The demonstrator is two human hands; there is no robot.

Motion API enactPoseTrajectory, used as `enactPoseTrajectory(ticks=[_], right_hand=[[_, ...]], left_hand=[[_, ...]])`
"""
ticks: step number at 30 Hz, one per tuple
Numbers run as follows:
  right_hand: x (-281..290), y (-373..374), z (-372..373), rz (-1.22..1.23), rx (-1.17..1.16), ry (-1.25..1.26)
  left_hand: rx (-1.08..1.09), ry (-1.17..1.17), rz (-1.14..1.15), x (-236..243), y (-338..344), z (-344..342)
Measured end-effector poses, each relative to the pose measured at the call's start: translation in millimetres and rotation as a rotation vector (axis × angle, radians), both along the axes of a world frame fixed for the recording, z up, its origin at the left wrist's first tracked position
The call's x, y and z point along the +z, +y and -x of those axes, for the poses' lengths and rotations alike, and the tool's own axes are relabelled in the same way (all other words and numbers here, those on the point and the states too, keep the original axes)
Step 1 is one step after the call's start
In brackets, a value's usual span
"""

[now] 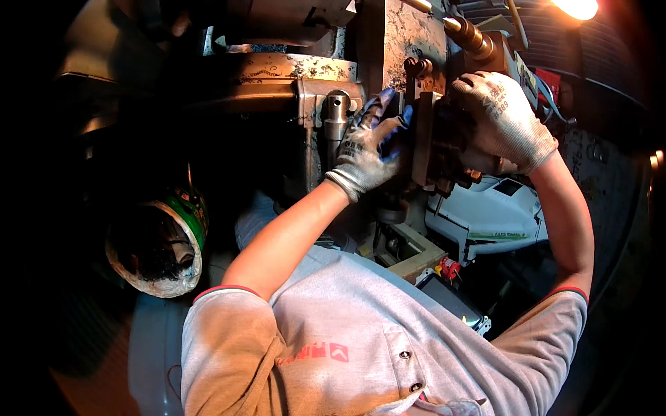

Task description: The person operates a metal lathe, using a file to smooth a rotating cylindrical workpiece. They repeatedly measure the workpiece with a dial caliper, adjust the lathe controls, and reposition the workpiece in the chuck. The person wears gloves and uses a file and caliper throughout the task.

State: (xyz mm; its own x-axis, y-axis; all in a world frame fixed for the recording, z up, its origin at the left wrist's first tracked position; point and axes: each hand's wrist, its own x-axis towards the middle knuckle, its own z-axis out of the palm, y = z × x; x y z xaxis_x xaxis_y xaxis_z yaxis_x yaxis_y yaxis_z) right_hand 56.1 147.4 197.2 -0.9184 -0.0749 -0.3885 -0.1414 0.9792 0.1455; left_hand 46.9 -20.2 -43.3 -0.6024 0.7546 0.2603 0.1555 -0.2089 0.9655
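Both hands wear pale knit work gloves with blue on the fingers. My left hand (pixel 368 149) has its thumb and fingers apart beside the tool post (pixel 424 139) of a lathe, with nothing visible in its grasp. I cannot tell whether its fingertips touch the metal. To its left stands a shiny metal cylinder (pixel 336 111) with a cross hole near its top. On the other side of the tool post, my right hand (pixel 505 118) curls over a dark part in shadow. Its fingers are mostly hidden, so what they grip cannot be made out.
Metal chips lie scattered on the lathe's flat ledge (pixel 298 67). A pointed tailstock centre (pixel 463 31) projects beyond the tool post. A bag (pixel 194 236) of dark material stands at left. A white machine cover (pixel 479 211) sits below my right arm, and a lamp (pixel 577 5) glows above.
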Motion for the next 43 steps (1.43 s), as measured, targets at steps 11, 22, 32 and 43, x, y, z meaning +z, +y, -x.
enactPoseTrajectory(ticks=[11, 22, 32, 43], right_hand=[[32, -39, -11, -0.2, 0.096, -0.156], [28, -44, -23, -0.195, 0.122, -0.018], [22, -48, -38, -0.209, 0.078, 0.061], [96, -23, -107, 0.253, -0.276, 0.514]], left_hand=[[0.023, 0.019, -0.017, -2, 0, 2], [0.017, 0.053, 0.047, 2, -1, 4], [-0.057, 0.139, 0.142, 22, -11, 18], [-0.138, -0.158, -0.124, 112, 7, 19]])
